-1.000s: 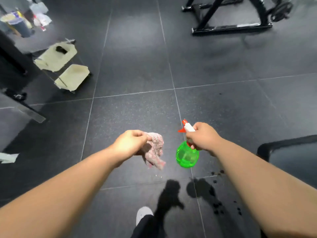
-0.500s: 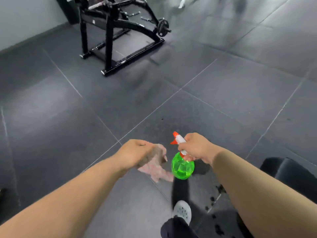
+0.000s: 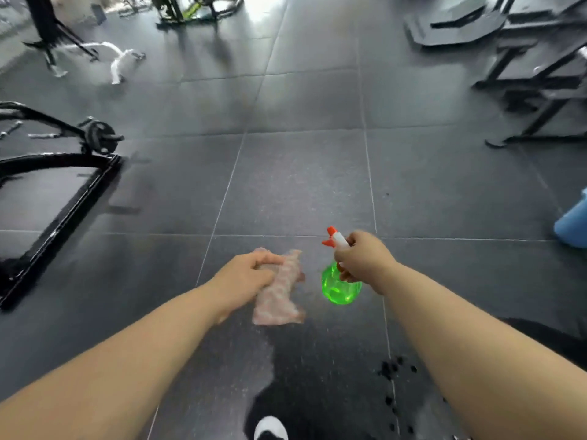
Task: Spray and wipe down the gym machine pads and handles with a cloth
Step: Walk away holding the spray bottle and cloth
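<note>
My left hand (image 3: 246,274) grips a pink cloth (image 3: 279,296) that hangs down from its fingers. Just to the right, my right hand (image 3: 362,258) holds a green spray bottle (image 3: 338,285) by its neck, the red and white nozzle pointing left. Both hands are held out in front of me above the dark floor. A black gym machine frame (image 3: 63,182) with a weight plate lies at the left. More black machines (image 3: 536,74) stand at the upper right.
Dark rubber floor tiles (image 3: 301,179) stretch ahead. A white-legged frame (image 3: 114,58) stands far left, and other equipment at the top. A blue object (image 3: 571,222) sits at the right edge. Wet drops (image 3: 394,369) spot the floor near my white shoe (image 3: 270,428).
The view has swung to the right: the black machine moved from upper left to the left edge, and new machines came into view at the upper right. Both hands keep their holds.
</note>
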The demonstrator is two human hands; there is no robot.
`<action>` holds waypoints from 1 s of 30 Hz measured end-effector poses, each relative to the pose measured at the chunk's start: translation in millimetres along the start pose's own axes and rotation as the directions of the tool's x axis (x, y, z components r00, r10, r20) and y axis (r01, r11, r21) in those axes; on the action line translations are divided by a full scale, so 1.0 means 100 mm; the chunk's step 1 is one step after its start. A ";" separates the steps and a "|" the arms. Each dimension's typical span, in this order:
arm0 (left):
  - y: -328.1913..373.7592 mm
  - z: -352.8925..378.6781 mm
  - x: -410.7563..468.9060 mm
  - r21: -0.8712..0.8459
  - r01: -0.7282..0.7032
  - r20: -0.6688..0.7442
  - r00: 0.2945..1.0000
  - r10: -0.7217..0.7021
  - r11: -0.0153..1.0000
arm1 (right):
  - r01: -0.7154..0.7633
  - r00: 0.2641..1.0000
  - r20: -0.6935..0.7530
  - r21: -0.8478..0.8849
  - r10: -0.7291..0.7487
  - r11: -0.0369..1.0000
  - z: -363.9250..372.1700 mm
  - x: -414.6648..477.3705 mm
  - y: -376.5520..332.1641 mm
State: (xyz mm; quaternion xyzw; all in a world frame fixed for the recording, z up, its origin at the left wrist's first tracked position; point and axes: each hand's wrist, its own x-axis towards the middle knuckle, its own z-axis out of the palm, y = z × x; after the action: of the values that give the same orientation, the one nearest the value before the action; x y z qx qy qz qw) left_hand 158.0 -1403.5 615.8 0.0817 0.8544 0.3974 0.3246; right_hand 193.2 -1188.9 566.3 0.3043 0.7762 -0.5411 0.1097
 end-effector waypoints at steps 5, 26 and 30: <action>0.63 -0.16 0.80 0.266 -0.210 0.191 0.968 0.162 0.941 | -0.050 0.963 -0.259 0.118 0.079 0.992 -0.42 0.35 -0.10; 3.93 2.33 4.45 0.519 -0.500 0.475 0.843 0.252 0.694 | -0.281 0.706 -0.476 0.490 0.523 0.825 -3.93 2.77 1.02; 4.47 3.12 4.82 0.473 -0.600 0.617 0.748 0.243 0.646 | -0.347 0.618 -0.482 0.542 0.621 0.765 -4.71 2.89 1.43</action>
State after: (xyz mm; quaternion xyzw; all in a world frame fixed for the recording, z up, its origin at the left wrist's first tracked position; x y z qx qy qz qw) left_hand -75.6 -716.7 558.8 0.4927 0.7755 0.1090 0.3793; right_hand 124.0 -626.3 494.9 0.6867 0.5239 -0.4978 -0.0788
